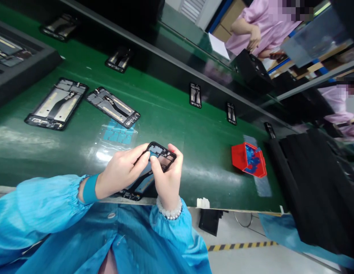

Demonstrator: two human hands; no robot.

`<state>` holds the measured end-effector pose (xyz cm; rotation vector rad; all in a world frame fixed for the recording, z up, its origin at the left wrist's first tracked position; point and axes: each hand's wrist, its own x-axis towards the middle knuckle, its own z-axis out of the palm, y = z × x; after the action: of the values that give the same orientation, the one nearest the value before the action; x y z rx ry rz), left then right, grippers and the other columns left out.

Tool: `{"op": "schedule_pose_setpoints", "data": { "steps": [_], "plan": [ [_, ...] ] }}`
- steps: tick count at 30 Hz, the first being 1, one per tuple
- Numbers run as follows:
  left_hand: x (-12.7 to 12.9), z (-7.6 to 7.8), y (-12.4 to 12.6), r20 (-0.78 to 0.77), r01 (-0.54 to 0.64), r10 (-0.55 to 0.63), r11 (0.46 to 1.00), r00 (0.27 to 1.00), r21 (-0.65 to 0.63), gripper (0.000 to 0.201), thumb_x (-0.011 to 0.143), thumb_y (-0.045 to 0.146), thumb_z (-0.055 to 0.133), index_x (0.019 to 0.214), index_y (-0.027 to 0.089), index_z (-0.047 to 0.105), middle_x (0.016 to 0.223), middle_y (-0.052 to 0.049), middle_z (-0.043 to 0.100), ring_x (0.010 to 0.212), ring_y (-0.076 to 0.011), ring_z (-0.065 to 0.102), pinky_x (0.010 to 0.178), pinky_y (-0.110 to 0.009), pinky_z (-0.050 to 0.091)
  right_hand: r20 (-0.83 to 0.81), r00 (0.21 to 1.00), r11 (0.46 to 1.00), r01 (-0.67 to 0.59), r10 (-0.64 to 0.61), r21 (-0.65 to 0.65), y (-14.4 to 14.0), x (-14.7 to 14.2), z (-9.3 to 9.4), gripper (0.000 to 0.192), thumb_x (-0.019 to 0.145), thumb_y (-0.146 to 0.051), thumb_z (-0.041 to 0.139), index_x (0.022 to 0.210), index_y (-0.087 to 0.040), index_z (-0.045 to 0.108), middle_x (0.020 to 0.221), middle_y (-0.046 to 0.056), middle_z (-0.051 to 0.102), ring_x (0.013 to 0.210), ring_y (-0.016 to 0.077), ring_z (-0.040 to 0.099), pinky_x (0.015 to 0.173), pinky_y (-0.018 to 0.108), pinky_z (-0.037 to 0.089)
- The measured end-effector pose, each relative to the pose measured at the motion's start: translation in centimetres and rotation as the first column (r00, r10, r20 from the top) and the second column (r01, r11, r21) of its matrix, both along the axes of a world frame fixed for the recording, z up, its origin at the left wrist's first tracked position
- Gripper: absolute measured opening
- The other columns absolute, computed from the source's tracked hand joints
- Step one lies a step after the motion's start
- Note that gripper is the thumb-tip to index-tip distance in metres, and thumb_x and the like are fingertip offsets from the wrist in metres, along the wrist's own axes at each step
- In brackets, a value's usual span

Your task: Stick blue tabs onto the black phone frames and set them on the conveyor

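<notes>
You can see a long green belt (177, 125) in front of you. Two open phone frames lie on it to your left, one (56, 103) just beside the other (113, 107). A clear sheet with blue stickers (119, 133) lies near them. More phone frames sit farther back: one (119, 59), another (195, 95) and a small one (231, 113). A dark tray (19, 61) rests at the far left edge. A red box (248, 160) with blue bits inside stands on the belt to your right. Black cloth (316, 190) hangs beside it. Across the belt, a person in a pink coat (262, 26) stands by a black bin (252, 70).
</notes>
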<state>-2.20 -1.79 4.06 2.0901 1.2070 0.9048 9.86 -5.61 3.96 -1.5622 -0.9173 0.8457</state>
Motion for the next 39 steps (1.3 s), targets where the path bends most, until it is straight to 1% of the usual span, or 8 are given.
{"op": "schedule_pose_setpoints", "data": {
  "steps": [9,16,20,23,26,29,32,39],
  "plan": [
    [-0.3,-0.1,0.6,-0.025,0.034,-0.036,0.997,0.999,-0.071,0.029,0.091,0.03,0.044,0.108,0.018,0.064,0.079,0.001,0.073,0.064,-0.0138,0.066,0.06,-0.019,0.048,-0.028,0.994,0.994,-0.107,0.107,-0.022,0.5,1.1,0.0,0.036,0.072,-0.028,0.064,0.101,-0.021,0.044,0.094,0.002,0.061,0.083,0.0139,0.064,0.078,0.028,0.054],
    [-0.5,0.0,1.0,-0.023,0.037,-0.039,0.996,0.999,-0.079,0.037,0.093,0.031,0.038,0.111,0.014,0.065,0.1,-0.006,0.074,0.085,-0.0192,0.069,0.075,-0.022,0.051,-0.016,1.0,1.0,0.008,-0.008,0.006,0.7,-0.1,-1.2,0.032,0.074,-0.031,0.062,0.096,-0.021,0.041,0.082,-0.001,0.062,0.07,0.0113,0.062,0.065,0.024,0.051],
    [-0.9,-0.2,1.5,0.093,0.126,-0.107,0.965,0.99,-0.231,0.041,0.095,0.035,0.036,0.119,0.018,0.064,0.115,-0.004,0.07,0.105,-0.0213,0.065,0.089,-0.025,0.05,0.029,1.0,1.0,0.009,-0.01,0.019,0.8,0.2,-1.5,0.021,0.082,-0.033,0.054,0.094,-0.02,0.044,0.08,-0.001,0.061,0.07,0.0101,0.06,0.066,0.023,0.05],
    [-1.0,-0.7,1.7,0.217,0.251,-0.178,0.888,0.96,-0.384,0.043,0.091,0.034,0.044,0.129,0.02,0.057,0.122,-0.003,0.066,0.111,-0.0229,0.061,0.092,-0.028,0.05,0.167,0.986,0.999,-0.032,0.027,0.029,0.8,1.2,-1.5,0.022,0.086,-0.032,0.051,0.103,-0.018,0.047,0.091,0.003,0.061,0.081,0.0125,0.061,0.074,0.027,0.05],
    [-0.9,-1.3,1.8,0.315,0.315,-0.181,0.833,0.932,-0.455,0.053,0.084,0.029,0.052,0.136,0.018,0.049,0.121,-0.006,0.066,0.105,-0.0234,0.065,0.086,-0.029,0.054,0.519,0.851,0.98,-0.027,-0.081,0.196,0.7,1.9,-1.2,0.039,0.086,-0.03,0.054,0.122,-0.017,0.047,0.113,0.012,0.055,0.104,0.0186,0.055,0.087,0.035,0.047],
    [-0.7,-1.6,1.7,0.33,0.305,-0.155,0.827,0.931,-0.473,0.053,0.083,0.029,0.052,0.135,0.017,0.051,0.115,-0.007,0.069,0.102,-0.0231,0.066,0.085,-0.031,0.055,0.781,0.612,0.944,-0.173,-0.121,0.281,0.5,2.1,-0.6,0.027,0.086,-0.022,0.059,0.113,-0.019,0.059,0.104,0.009,0.059,0.102,0.0193,0.052,0.089,0.035,0.045],
    [-0.7,-1.6,1.6,0.343,0.292,-0.131,0.831,0.93,-0.474,0.051,0.082,0.032,0.053,0.131,0.017,0.055,0.114,-0.006,0.07,0.1,-0.0218,0.066,0.086,-0.029,0.054,0.877,0.477,0.918,-0.323,-0.053,0.231,0.4,1.9,0.0,0.01,0.086,-0.018,0.059,0.092,-0.02,0.067,0.086,0.003,0.066,0.09,0.0176,0.053,0.082,0.031,0.044],
    [-0.8,-1.3,1.1,0.189,0.23,-0.163,0.876,0.968,-0.424,0.054,0.085,0.031,0.048,0.137,0.015,0.048,0.074,0.001,0.07,0.061,-0.0135,0.062,0.055,-0.021,0.051,0.95,0.291,0.915,-0.342,-0.113,0.213,0.7,1.3,0.0,0.01,0.086,-0.02,0.059,0.082,-0.019,0.067,0.079,0.002,0.068,0.088,0.0184,0.054,0.078,0.031,0.04]
  ]
}}
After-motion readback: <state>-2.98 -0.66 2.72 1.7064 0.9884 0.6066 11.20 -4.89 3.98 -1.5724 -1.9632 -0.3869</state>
